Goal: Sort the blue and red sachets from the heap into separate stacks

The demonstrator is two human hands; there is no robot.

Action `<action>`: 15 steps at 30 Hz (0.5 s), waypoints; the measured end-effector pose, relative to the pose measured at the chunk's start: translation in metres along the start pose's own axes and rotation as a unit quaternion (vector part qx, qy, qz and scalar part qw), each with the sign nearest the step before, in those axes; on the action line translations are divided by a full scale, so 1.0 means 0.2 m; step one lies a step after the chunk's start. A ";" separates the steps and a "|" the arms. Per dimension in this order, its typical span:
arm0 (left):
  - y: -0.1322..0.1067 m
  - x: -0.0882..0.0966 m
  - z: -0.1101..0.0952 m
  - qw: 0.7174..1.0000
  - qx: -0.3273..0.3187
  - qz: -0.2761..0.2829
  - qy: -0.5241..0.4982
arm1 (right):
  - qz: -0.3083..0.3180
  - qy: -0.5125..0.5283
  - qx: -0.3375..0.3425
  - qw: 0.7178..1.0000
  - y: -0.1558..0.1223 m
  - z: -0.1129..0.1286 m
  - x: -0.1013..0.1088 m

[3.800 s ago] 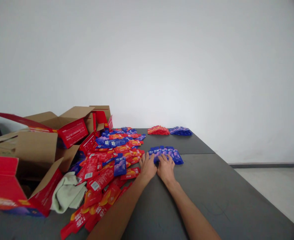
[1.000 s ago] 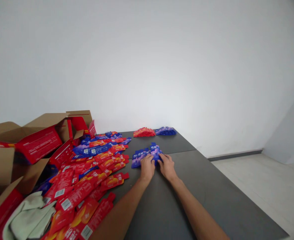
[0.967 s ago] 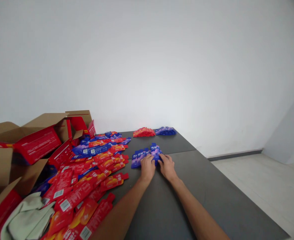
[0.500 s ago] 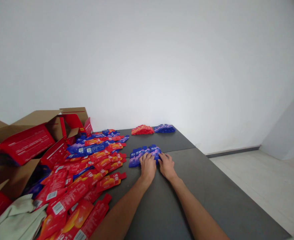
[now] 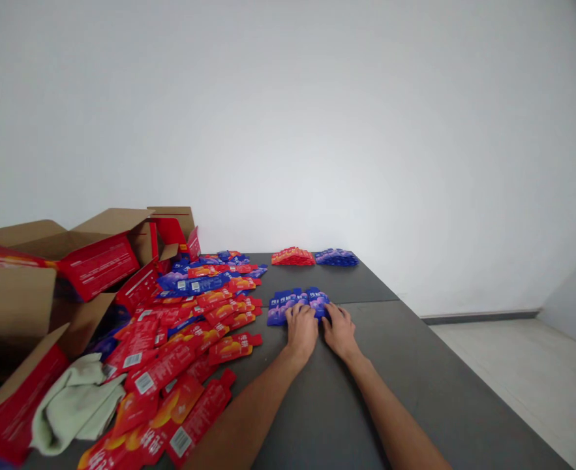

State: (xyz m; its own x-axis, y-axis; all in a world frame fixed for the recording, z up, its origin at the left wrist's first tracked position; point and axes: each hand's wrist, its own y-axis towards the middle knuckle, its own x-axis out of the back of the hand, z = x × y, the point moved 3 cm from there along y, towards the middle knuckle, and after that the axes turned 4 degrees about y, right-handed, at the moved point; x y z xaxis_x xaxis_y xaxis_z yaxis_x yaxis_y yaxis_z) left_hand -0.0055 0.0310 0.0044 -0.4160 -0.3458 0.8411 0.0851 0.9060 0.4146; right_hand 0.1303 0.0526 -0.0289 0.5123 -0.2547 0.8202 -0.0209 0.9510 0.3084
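Observation:
Several flat blue-and-purple pouches lie overlapping in a short row on the dark table in front of me. My left hand is over the middle of the row, its fingers bent down onto the lower part of the pouches. At the right end, my right hand has curled fingers on the lower right edge of a single blue pouch. A narrow gap shows between this pouch's top and the others. The fingertips are partly hidden against the pouches.
Loose red and blue pouches cover the table's left side. Opened red cardboard boxes stand behind them, near a pale green cloth. Farther back are a red pouch stack and a blue one. The dark table meets a white wall.
The view has turned slightly left. The left pouches in the row now overlap more closely, and a gap has opened before the rightmost pouch. Both hands stay on the row.

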 end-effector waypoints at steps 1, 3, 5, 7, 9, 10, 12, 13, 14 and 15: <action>0.00 0.01 0.01 1.000 0.005 0.002 0.002 | -0.009 -0.003 0.002 1.000 0.00 0.01 0.00; -0.01 0.04 0.03 1.000 0.017 0.005 0.007 | -0.022 -0.007 0.009 1.000 0.00 0.05 0.01; -0.03 0.08 0.06 0.999 0.031 0.002 0.011 | -0.027 -0.008 0.019 0.999 0.00 0.11 0.02; -0.05 0.12 0.11 0.999 0.043 -0.003 0.016 | -0.029 -0.006 0.030 0.999 -0.01 0.18 0.01; -0.07 0.16 0.17 0.998 0.051 -0.013 0.023 | -0.028 -0.004 0.043 0.999 -0.01 0.26 -0.01; -0.08 0.19 0.21 0.998 0.056 -0.019 0.028 | -0.027 -0.004 0.051 0.998 -0.01 0.30 -0.03; -0.11 0.24 0.29 0.996 0.067 -0.030 0.040 | -0.025 -0.001 0.070 0.997 -0.01 0.40 -0.07; -0.12 0.27 0.34 0.996 0.074 -0.034 0.048 | -0.023 0.002 0.080 0.997 -0.01 0.45 -0.09; -0.13 0.30 0.38 0.994 0.081 -0.039 0.056 | -0.021 0.005 0.089 0.996 -0.01 0.50 -0.12; -0.14 0.34 0.43 0.993 0.086 -0.043 0.063 | -0.019 0.009 0.097 0.995 -0.01 0.56 -0.15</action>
State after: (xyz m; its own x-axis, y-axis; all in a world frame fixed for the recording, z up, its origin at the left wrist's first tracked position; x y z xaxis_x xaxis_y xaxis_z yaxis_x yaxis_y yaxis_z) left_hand -0.1138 0.0037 0.0202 -0.2972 -0.4425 0.8461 -0.1071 0.8960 0.4310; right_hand 0.0196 0.0386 -0.0003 0.5305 -0.2843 0.7986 -0.1656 0.8892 0.4265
